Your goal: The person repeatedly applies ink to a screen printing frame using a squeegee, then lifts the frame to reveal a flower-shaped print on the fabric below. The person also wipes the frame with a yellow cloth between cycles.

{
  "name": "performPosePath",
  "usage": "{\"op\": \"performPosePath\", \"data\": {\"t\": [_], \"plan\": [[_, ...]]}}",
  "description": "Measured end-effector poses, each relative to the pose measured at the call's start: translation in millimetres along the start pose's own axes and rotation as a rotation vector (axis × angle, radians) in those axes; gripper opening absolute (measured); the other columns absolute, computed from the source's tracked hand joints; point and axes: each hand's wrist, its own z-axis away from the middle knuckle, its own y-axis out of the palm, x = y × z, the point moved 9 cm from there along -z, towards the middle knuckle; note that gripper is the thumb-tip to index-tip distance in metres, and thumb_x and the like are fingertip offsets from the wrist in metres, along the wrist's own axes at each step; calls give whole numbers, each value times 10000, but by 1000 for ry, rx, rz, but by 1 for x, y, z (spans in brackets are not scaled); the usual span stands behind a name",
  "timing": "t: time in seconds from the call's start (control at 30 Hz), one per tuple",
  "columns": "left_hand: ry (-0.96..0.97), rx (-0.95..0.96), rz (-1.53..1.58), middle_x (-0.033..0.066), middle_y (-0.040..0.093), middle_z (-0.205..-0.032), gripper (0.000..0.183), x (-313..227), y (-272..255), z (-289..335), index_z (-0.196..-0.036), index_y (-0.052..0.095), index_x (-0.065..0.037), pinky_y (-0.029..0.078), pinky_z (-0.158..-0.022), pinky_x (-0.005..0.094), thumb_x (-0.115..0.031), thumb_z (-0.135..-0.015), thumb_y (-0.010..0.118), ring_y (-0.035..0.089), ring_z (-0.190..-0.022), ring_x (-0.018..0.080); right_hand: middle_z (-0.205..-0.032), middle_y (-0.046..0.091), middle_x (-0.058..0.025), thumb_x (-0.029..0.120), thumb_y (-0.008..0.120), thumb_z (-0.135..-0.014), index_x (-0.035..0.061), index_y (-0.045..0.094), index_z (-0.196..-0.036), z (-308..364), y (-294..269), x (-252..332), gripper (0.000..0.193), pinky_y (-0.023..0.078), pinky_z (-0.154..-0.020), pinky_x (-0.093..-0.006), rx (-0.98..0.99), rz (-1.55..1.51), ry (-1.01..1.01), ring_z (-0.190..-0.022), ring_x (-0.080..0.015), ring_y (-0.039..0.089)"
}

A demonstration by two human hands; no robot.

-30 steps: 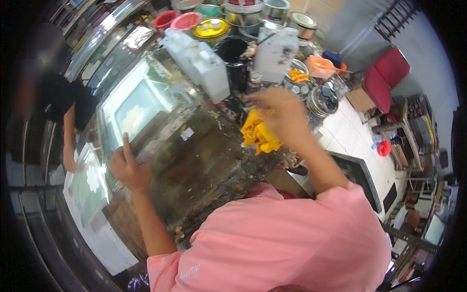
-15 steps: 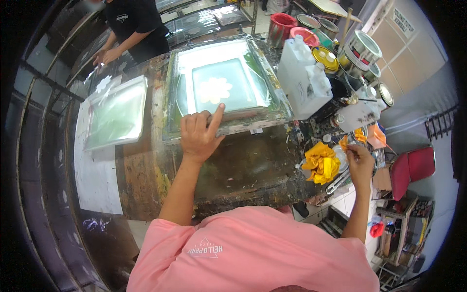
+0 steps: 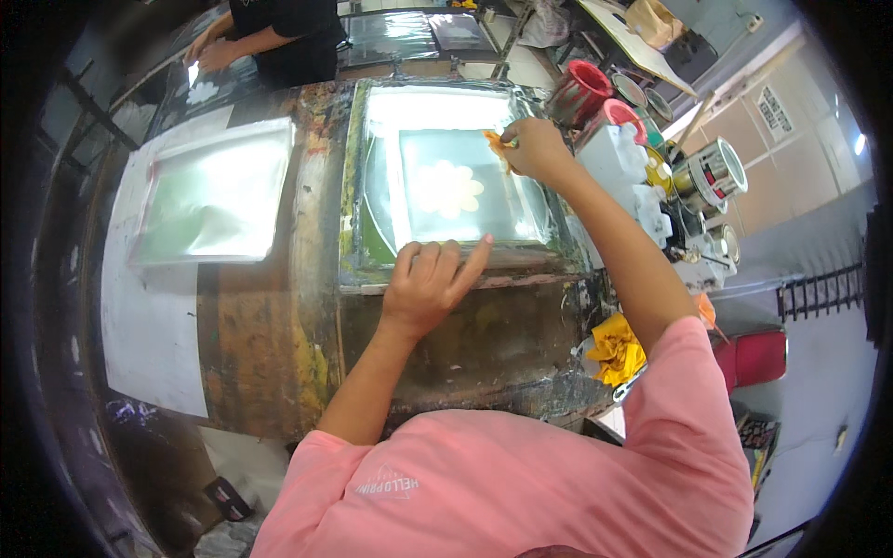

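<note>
A framed printing screen (image 3: 352,223) lies on the stained wooden table, with a pale flower shape (image 3: 448,190) in the middle of its mesh. My right hand (image 3: 541,149) reaches over the screen's far right part, its fingers closed on a small orange cloth (image 3: 502,149) that touches the mesh. My left hand (image 3: 430,286) lies at the near edge of the frame, index finger stretched out and the other fingers bent. Nothing shows in it. To the right, a crumpled yellow cloth (image 3: 615,351) sits at the table's edge.
A clear plastic-covered sheet (image 3: 214,200) rests on white paper at the left. Beyond the screen's right side stand a red paint can (image 3: 583,88), white jugs (image 3: 614,153) and several tins (image 3: 712,177). Another person (image 3: 284,37) works at the far left.
My right hand has moved from beside the yellow cloth to the screen's far right, carrying the orange cloth. My left hand has shifted slightly along the near edge. The view has turned somewhat.
</note>
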Motion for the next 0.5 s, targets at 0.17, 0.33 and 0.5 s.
{"op": "performPosePath", "data": {"t": [0.17, 0.33, 0.5], "plan": [[4, -45, -68, 5, 581, -1022, 543, -2, -2, 2, -1447, 624, -269, 510, -835, 364, -168, -915, 660, 571, -893, 164, -761, 743, -185, 169, 756, -764, 42, 815, -884, -42, 65, -27, 184, 593, -735, -409, -12, 224, -151, -723, -330, 746], [-2, -76, -62, 7, 539, -964, 537, 0, -5, 5, -1428, 624, -221, 521, -842, 353, -86, -909, 643, 523, -891, 173, -768, 743, -192, 173, 750, -756, 41, 811, -822, 14, 67, -11, 160, 587, -733, -426, 395, 148, -123, -724, -342, 745], [-6, -77, -31, 4, 542, -956, 528, 2, -5, -1, -1413, 633, -215, 513, -827, 348, -88, -901, 642, 528, -881, 169, -721, 698, -250, 158, 737, -751, -10, 773, -756, 68, 42, 3, 172, 584, -722, -457, 348, 40, -132, -693, -411, 716]]}}
